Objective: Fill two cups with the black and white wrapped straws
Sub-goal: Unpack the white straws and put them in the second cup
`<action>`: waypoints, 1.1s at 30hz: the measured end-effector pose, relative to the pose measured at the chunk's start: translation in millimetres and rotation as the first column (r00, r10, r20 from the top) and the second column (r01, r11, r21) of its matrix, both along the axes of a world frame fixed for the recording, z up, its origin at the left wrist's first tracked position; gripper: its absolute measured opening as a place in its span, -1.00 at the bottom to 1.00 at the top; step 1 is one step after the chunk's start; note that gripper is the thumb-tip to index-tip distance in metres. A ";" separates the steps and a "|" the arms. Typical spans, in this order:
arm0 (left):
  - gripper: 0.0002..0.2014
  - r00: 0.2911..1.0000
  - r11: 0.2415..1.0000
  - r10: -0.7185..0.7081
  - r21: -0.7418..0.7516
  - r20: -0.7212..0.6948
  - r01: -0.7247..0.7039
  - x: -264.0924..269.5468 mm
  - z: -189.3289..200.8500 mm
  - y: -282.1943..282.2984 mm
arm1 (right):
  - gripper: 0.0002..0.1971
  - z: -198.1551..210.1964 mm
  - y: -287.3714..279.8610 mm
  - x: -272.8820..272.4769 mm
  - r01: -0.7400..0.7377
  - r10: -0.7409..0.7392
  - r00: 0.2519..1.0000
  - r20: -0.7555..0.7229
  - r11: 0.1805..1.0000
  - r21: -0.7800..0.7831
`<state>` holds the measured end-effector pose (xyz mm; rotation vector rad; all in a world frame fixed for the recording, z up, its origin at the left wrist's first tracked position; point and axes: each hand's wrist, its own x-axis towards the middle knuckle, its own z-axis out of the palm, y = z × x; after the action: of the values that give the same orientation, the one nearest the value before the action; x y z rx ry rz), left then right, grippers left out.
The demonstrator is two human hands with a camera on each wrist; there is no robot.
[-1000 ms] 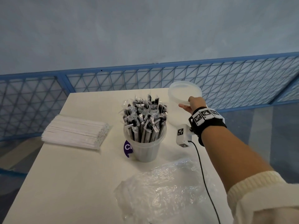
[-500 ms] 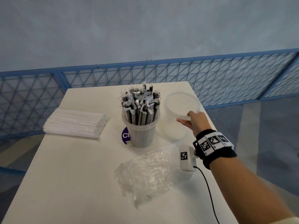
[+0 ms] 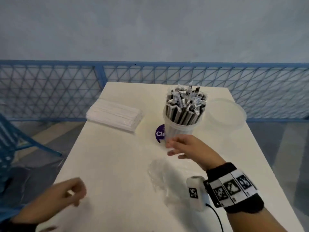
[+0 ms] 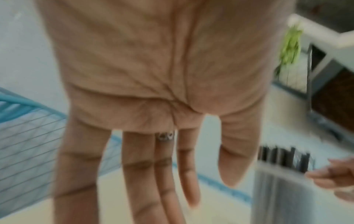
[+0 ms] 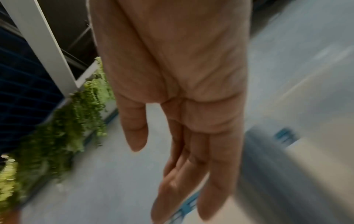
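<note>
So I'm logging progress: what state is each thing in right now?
Full cup: upright, packed with black straws.
Empty cup: upright, nothing inside.
White straws: bundled, lying flat.
Plastic bag: crumpled, empty-looking.
Right hand: open beside full cup.
Left hand: open, holding nothing.

Two clear cups (image 3: 182, 131) (image 3: 225, 114), one bundle of white straws (image 3: 115, 115), one crumpled plastic bag (image 3: 167, 181), two hands (image 3: 189, 148) (image 3: 66, 196)

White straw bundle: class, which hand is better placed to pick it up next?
Probably the left hand: it hangs open on the same side as the white straw bundle; the right hand is at the full cup.
</note>
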<state>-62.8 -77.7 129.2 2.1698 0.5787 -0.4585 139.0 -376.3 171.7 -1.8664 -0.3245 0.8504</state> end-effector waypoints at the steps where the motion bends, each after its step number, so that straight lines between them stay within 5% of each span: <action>1: -0.92 0.986 0.995 0.100 -0.027 0.131 -0.097 18.6 4.8 1.5 | -0.80 3.8 20.8 3.6 0.003 -0.003 1.000 0.005 0.998 0.064; 4: -0.93 0.850 0.893 0.436 -0.256 0.297 -0.369 93.0 7.7 21.3 | -0.69 0.8 86.6 25.8 0.042 -0.055 0.995 0.084 0.987 0.154; 7: -0.71 0.690 0.677 0.697 -0.494 0.194 -0.545 154.7 -9.7 30.1 | -0.58 -17.6 145.4 52.7 0.033 -0.032 0.952 0.305 0.999 0.003; 10: -0.44 0.672 0.537 0.738 -0.548 -0.064 -0.641 200.4 -34.2 30.3 | -0.47 -47.0 184.3 75.9 0.010 0.057 0.936 0.347 0.982 -0.189; 13: -0.43 0.635 0.472 0.749 -0.523 -0.186 -0.710 227.9 -60.0 35.1 | -0.38 -79.4 206.0 97.4 0.019 0.093 0.935 0.342 0.951 -0.310; 17: -0.58 0.645 0.496 0.739 -0.490 -0.196 -0.717 251.3 -86.8 40.7 | -0.28 -109.8 224.7 116.9 -0.025 0.157 0.946 0.285 0.908 -0.418; 24: -0.26 0.557 0.458 0.825 -0.466 -0.093 -0.757 272.9 -119.2 57.6 | -0.28 -132.5 238.0 118.6 0.002 0.155 0.933 0.325 0.900 -0.435; 33: -0.19 0.464 0.466 0.877 -0.443 0.122 -0.766 257.9 -130.4 44.0 | -0.39 -116.5 220.5 104.0 -0.067 0.209 0.942 0.263 0.884 -0.462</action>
<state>195.1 -33.7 -1.2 1.3221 1.1865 0.3606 243.0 -155.7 55.2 -2.4438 -0.4935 0.7731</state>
